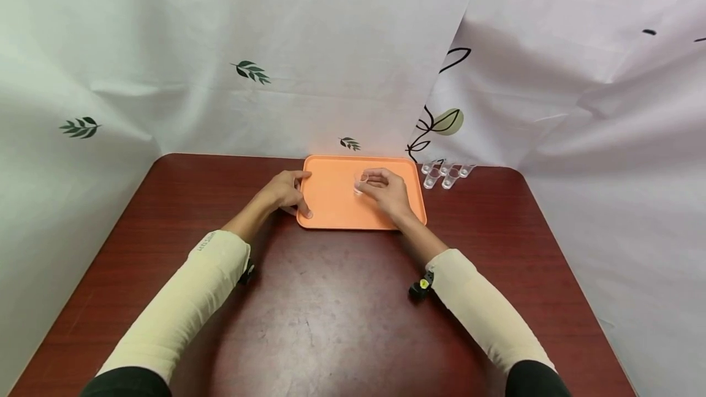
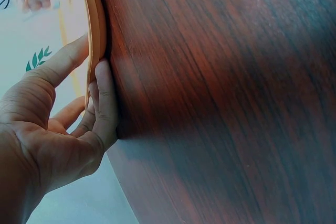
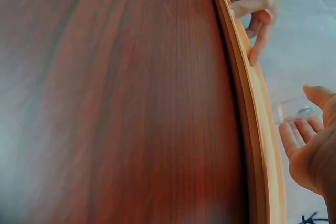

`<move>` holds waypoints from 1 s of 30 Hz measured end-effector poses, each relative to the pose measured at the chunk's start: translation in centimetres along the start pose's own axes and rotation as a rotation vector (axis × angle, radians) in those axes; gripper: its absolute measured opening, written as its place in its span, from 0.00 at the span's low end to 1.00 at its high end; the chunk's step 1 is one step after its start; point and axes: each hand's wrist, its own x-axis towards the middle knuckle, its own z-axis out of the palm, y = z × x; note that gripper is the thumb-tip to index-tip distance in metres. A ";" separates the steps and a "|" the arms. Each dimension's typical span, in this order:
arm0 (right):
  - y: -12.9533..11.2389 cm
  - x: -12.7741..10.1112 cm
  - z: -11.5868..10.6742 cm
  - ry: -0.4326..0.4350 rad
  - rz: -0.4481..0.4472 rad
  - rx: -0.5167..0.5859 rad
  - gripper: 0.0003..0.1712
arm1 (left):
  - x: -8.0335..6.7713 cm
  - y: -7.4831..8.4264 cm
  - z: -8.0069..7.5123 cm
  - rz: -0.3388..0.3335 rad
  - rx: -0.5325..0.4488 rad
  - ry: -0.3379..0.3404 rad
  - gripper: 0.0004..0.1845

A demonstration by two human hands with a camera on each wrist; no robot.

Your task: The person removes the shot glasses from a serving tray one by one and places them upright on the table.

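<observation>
An orange tray [image 1: 342, 213] lies at the far side of the table. My left hand [image 1: 285, 192] grips its left edge; in the left wrist view the fingers of the left hand [image 2: 68, 114] wrap the rim from above and below. Over the middle of the tray, my right hand [image 1: 390, 193] pinches a small clear plastic cup [image 1: 361, 183] between thumb and fingertips. The right wrist view shows this cup [image 3: 290, 109] faintly, beyond the tray's raised rim [image 3: 254, 114].
Several more clear plastic cups [image 1: 432, 179] stand grouped on the table just right of the tray. The dark red wood table [image 1: 309, 299] extends toward me. A white curtain [image 1: 309, 48] with leaf prints hangs right behind the table's far edge.
</observation>
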 end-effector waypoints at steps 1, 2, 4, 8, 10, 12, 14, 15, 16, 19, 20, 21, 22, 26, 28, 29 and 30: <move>0.0 -0.1 -0.4 0.005 0.001 0.016 0.24 | 0.0 0.0 0.0 -0.001 0.001 -0.001 0.66; 0.0 -0.3 -0.9 0.008 0.002 0.031 0.24 | 0.0 0.1 0.0 -0.006 0.000 0.003 0.67; 0.1 -0.6 -1.8 0.015 0.000 0.057 0.25 | -0.1 0.2 -0.1 -0.009 -0.001 0.000 0.67; 0.2 -1.2 -4.0 0.046 -0.017 0.060 0.25 | -0.1 0.3 -0.2 -0.014 -0.004 0.002 0.67; 0.2 -1.6 -5.1 0.070 -0.028 0.063 0.26 | -0.2 0.3 -0.2 -0.010 0.001 -0.002 0.67; 0.4 -2.0 -6.3 0.095 -0.030 0.080 0.27 | -0.2 0.3 -0.2 -0.010 0.005 -0.006 0.67; 0.5 -2.4 -7.4 0.120 -0.031 0.100 0.27 | -0.2 0.3 -0.3 -0.012 0.004 -0.010 0.67; 0.6 -2.6 -8.0 0.134 -0.030 0.107 0.27 | -0.3 0.3 -0.3 -0.013 0.004 -0.012 0.67; 0.7 -2.7 -8.6 0.148 -0.032 0.114 0.27 | -0.3 0.3 -0.3 -0.014 0.002 -0.013 0.67; 0.9 -3.3 -10.4 0.188 -0.041 0.111 0.28 | -0.2 0.2 -0.3 -0.016 -0.003 -0.012 0.67; 1.0 -3.5 -11.0 0.203 -0.038 0.109 0.28 | -0.2 0.2 -0.2 -0.014 -0.001 -0.012 0.67; 1.1 -3.7 -11.6 0.218 -0.037 0.107 0.27 | -0.1 0.2 -0.2 -0.012 0.001 -0.011 0.67; 1.2 -3.9 -12.3 0.236 -0.035 0.109 0.27 | -0.1 0.1 -0.2 -0.010 0.002 -0.009 0.67; 1.3 -4.4 -15.0 0.318 -0.007 0.109 0.27 | 0.1 0.0 -0.2 -0.004 0.001 -0.006 0.68; 1.4 -4.4 -16.3 0.364 0.003 0.101 0.26 | 0.2 0.0 -0.1 -0.005 -0.002 -0.004 0.68; 1.4 -4.4 -17.0 0.384 0.012 0.102 0.27 | 0.2 0.0 -0.1 -0.007 -0.004 -0.005 0.67; 1.5 -4.3 -17.6 0.408 0.021 0.091 0.26 | 0.2 0.0 -0.1 -0.007 -0.006 -0.006 0.67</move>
